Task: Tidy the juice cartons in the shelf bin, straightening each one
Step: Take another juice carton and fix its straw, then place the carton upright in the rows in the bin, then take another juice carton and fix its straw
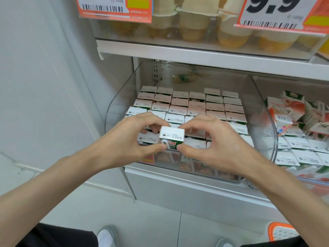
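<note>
A clear plastic shelf bin (pixel 114 111) holds several small juice cartons (pixel 195 106) standing upright in neat rows, white tops up. One juice carton (pixel 171 137) sits raised above the front row near the bin's front wall. My left hand (pixel 131 139) pinches its left side with thumb low and fingers on the back. My right hand (pixel 211 141) pinches its right side the same way. The front-row cartons under my hands are partly hidden.
A neighbouring bin (pixel 302 139) on the right holds more cartons, some tumbled at the back. The shelf above (pixel 195 54) carries fruit cups and orange price tags. A white wall panel stands on the left. My shoes and an orange-rimmed object show on the floor.
</note>
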`<state>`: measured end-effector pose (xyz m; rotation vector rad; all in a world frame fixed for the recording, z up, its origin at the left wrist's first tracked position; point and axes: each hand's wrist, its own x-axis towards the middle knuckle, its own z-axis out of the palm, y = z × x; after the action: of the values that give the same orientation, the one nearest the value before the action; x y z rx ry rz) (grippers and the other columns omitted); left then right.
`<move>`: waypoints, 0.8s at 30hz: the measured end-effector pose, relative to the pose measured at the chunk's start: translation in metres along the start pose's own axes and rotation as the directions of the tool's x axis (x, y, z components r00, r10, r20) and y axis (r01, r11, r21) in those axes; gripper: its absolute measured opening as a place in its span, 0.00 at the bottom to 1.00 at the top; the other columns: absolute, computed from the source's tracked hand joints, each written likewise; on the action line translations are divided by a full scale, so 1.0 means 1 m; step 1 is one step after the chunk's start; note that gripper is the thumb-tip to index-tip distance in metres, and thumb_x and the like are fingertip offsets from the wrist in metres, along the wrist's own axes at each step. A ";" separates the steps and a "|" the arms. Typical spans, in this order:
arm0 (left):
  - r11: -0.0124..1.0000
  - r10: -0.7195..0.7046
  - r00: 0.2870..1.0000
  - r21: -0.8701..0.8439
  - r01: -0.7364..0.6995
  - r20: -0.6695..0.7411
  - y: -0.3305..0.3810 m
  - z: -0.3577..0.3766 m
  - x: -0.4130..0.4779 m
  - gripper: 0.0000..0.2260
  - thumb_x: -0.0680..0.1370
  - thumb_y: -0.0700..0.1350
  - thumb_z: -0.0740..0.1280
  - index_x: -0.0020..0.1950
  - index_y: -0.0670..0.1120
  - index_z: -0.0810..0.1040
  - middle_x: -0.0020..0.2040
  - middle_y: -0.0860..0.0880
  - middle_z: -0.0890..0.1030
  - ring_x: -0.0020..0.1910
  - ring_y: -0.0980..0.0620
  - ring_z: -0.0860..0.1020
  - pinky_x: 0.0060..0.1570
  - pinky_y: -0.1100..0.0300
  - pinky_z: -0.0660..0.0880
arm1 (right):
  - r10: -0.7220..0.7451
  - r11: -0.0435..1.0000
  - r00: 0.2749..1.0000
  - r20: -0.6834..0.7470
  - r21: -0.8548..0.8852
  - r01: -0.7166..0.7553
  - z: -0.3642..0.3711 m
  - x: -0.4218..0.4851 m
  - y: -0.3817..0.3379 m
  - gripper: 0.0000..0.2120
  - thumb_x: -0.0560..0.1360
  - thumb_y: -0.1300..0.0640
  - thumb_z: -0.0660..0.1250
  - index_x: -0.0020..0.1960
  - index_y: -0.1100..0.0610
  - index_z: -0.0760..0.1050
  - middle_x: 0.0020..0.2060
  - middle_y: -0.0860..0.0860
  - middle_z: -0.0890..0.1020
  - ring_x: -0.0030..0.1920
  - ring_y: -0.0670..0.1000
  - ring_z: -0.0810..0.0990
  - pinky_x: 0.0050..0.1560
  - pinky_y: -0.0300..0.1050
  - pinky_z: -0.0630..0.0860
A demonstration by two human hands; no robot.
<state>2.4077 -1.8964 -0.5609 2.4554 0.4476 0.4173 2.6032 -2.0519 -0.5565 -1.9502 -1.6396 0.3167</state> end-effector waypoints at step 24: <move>0.997 -0.001 0.999 0.075 -0.003 0.049 -0.004 0.006 0.001 0.26 0.69 0.74 0.68 0.62 0.63 0.83 0.56 0.66 0.77 0.62 0.62 0.76 0.66 0.57 0.73 | 0.051 0.967 0.982 0.182 -0.257 -0.002 -0.037 -0.004 0.014 0.19 0.72 0.37 0.76 0.60 0.40 0.81 0.54 0.43 0.76 0.63 0.47 0.69 0.68 0.47 0.66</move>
<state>2.4098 -1.8955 -0.5678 2.5323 0.4486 0.3463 2.6328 -2.0670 -0.5349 -2.1910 -1.8536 0.3208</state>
